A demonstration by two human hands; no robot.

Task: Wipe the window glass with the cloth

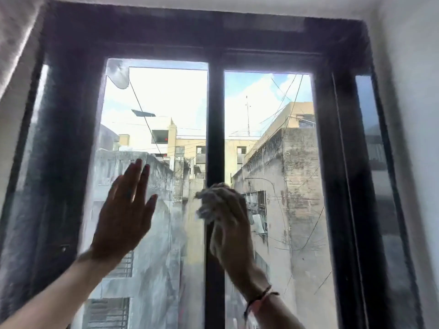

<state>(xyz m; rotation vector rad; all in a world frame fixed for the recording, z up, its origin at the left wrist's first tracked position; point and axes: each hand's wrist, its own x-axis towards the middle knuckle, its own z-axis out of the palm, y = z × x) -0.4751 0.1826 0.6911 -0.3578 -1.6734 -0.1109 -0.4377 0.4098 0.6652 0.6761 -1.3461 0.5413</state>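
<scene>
A dark-framed window fills the view, with a left glass pane (154, 110) and a right glass pane (268, 110) split by a dark centre bar (215, 143). The left pane looks smeared and hazy in its lower half. My left hand (123, 214) is flat with fingers apart, raised against the left pane. My right hand (231, 224) is closed on a crumpled pale cloth (206, 205), pressed at the centre bar where the panes meet. A thread band circles my right wrist.
A pale curtain (16, 43) hangs at the upper left. A white wall (413, 115) borders the right side. Narrow side glass strips sit at both outer edges of the frame. Buildings and cables show outside.
</scene>
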